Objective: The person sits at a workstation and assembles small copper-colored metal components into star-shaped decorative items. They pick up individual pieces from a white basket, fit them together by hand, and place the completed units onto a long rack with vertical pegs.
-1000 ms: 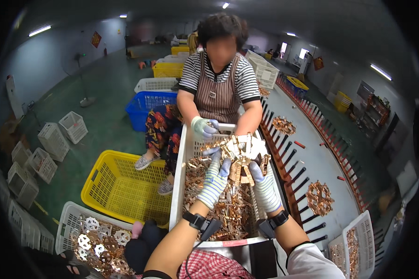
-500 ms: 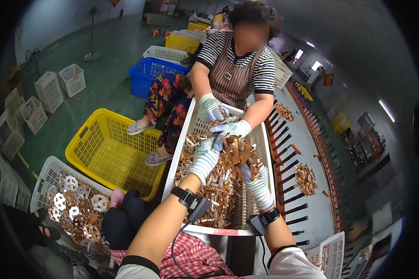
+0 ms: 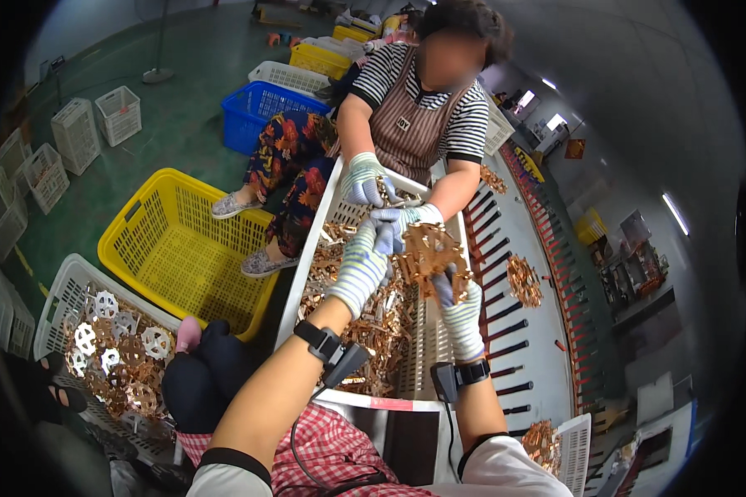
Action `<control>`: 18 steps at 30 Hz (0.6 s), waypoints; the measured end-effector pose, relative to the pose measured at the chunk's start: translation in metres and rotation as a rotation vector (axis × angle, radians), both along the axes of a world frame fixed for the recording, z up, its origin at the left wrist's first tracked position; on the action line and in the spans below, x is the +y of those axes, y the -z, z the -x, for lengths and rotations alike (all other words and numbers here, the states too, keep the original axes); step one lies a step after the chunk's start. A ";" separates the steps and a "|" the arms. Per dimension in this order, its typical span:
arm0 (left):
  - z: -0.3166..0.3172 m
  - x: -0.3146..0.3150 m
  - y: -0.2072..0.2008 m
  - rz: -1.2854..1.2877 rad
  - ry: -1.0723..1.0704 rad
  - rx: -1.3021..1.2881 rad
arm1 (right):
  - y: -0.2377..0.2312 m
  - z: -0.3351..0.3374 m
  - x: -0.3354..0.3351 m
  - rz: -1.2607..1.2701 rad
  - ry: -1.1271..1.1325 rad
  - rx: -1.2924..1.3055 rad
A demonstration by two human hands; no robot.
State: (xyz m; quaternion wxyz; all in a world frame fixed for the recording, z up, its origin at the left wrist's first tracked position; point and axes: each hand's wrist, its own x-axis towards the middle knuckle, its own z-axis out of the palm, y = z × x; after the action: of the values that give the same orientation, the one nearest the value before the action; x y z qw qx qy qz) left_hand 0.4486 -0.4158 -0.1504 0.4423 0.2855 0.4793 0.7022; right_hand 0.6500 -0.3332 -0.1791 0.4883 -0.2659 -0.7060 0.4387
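Over white slotted crate (image 3: 311, 248), both knit-gloved hands, left (image 3: 363, 263), right (image 3: 456, 305), clasping spoked copper wheel (image 3: 429, 253)

Single head view, looking steeply down and forward, close over white crate (image 3: 307, 248); fisheye bends edges.

Bright even overhead lighting, soft shadows, heavy fisheye bending, black vignette at edges, sharp centre.
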 end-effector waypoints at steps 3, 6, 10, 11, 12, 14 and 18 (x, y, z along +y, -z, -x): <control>0.009 0.015 0.026 -0.127 -0.260 0.380 | -0.015 0.024 -0.020 -0.252 -0.021 -0.235; 0.011 0.019 0.033 -0.068 -0.316 0.669 | -0.014 0.024 -0.019 -0.257 -0.037 -0.252; 0.002 -0.005 0.000 0.030 -0.328 1.135 | -0.012 0.010 -0.009 -0.193 0.117 -0.224; -0.005 -0.010 -0.003 -0.015 -0.305 1.144 | -0.021 0.009 -0.003 -0.158 0.164 -0.118; -0.012 -0.014 -0.003 -0.065 -0.290 1.150 | -0.029 0.010 0.001 -0.131 0.206 -0.011; -0.014 -0.002 0.009 -0.177 -0.321 0.899 | -0.028 0.011 -0.004 -0.144 0.098 0.001; -0.002 0.007 0.012 -0.170 -0.180 0.386 | -0.013 0.016 -0.016 -0.200 -0.019 -0.368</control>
State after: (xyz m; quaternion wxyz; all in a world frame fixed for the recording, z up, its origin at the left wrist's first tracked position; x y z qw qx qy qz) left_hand 0.4502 -0.4093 -0.1620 0.2522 0.4069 0.5178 0.7090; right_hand 0.6344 -0.3493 -0.1665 0.3708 -0.2852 -0.8257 0.3152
